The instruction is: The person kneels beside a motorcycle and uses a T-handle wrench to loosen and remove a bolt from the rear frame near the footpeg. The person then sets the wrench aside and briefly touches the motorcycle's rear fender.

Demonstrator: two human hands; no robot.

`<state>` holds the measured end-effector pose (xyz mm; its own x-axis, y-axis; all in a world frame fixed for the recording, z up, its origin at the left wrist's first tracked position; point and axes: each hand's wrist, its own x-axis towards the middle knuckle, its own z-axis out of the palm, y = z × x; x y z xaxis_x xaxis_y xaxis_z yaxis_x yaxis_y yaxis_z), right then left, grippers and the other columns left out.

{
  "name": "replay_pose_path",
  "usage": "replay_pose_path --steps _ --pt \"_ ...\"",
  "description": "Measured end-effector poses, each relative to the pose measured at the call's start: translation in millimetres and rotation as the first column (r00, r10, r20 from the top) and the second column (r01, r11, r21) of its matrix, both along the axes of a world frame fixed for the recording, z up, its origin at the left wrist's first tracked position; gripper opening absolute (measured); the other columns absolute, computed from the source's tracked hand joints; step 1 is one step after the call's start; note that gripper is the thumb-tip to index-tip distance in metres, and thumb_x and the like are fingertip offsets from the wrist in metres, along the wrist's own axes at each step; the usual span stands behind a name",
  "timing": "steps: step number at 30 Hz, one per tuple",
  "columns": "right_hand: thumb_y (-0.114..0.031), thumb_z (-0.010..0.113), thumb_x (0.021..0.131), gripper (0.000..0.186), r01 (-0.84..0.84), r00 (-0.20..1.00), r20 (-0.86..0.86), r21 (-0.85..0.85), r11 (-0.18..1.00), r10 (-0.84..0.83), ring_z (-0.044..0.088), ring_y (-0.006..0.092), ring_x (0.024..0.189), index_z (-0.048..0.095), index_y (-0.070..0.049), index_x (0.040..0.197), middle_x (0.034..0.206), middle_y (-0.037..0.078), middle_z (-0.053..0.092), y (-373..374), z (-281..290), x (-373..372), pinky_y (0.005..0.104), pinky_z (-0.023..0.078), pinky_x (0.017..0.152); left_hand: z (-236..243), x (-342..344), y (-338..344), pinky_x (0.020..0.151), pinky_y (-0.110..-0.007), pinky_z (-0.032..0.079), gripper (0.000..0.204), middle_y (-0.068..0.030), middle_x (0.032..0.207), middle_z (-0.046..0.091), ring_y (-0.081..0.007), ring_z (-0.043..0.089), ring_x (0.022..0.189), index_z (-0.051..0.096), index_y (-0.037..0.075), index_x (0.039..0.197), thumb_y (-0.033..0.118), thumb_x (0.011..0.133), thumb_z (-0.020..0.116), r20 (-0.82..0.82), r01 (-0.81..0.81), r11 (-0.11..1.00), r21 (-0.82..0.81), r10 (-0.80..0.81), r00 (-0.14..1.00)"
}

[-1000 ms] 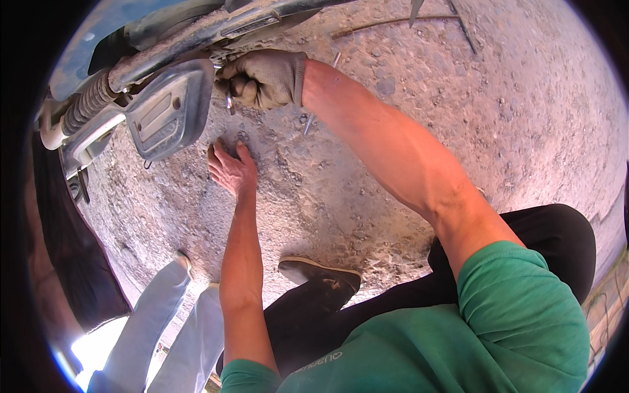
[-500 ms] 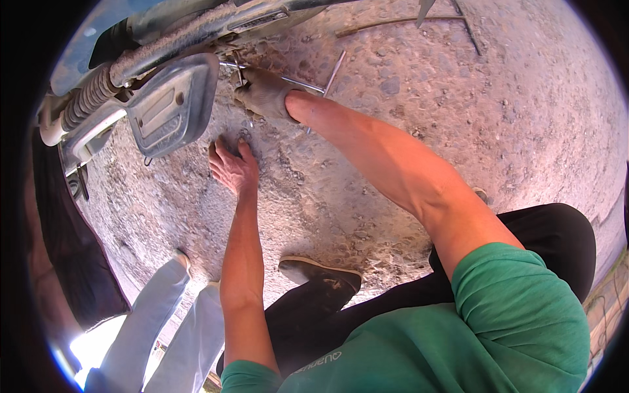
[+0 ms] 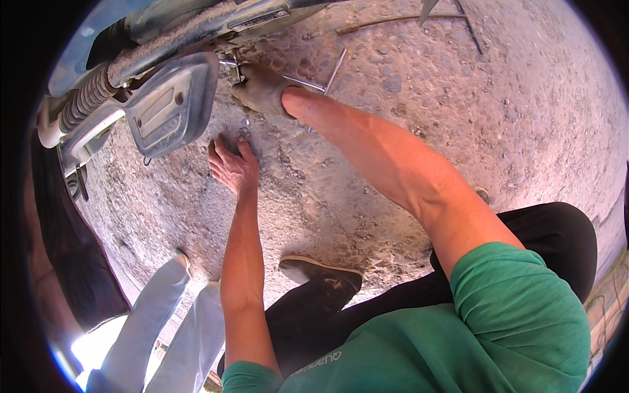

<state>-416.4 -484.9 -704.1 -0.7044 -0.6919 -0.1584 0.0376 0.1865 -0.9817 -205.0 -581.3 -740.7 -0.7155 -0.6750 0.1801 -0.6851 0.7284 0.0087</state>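
My right hand (image 3: 263, 90), in a greyish-brown work glove, is closed at the underside of a vehicle. Its fingers are around a short upright metal bar (image 3: 237, 64). A shiny metal rod with a crossbar (image 3: 335, 71) at its right end passes behind the glove and forearm; whether it joins the short bar is hidden. My left hand (image 3: 234, 164) is bare and leans on the stony ground, fingers spread and holding nothing. Just ahead of its fingertips lies a small shiny piece (image 3: 246, 122), too small to name.
A dusty grey plastic flap (image 3: 171, 108) hangs from the vehicle, beside a ribbed hose (image 3: 90, 103). A thin bent rod (image 3: 406, 21) lies at the far side. Another person's legs in light trousers (image 3: 190, 334) stand at lower left. My shoe (image 3: 321, 270) rests on the ground.
The gloved right hand has shifted slightly to the left and turned a little at the bar, uncovering more of the small shiny piece. My left hand stays in place.
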Motion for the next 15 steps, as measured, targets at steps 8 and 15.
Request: replay_pose_path --steps 8,15 --pt "-0.013 0.060 0.094 0.022 -0.063 0.932 0.351 -0.091 0.994 0.091 0.070 0.0204 0.066 0.061 0.006 0.105 0.089 0.014 0.071 15 16 1 0.0318 0.060 0.055 0 0 0 0.104 -0.054 0.035 0.066 -0.0168 0.144 0.044 -0.0380 0.043 0.130 0.045 0.010 0.142 0.052 0.091 0.055 -0.018 0.025 1.000 0.004 -0.025 1.000" --pt "-0.013 0.059 0.096 0.024 -0.101 0.934 0.339 -0.059 0.993 0.115 0.070 0.0198 0.067 0.058 0.005 0.111 0.090 0.014 0.071 7 10 -1 0.0324 0.061 0.057 1 0 -1 0.104 -0.054 0.035 0.067 -0.0168 0.145 0.043 -0.0377 0.042 0.131 0.044 0.009 0.142 0.052 0.092 0.055 0.006 0.011 1.000 0.028 -0.011 1.000"
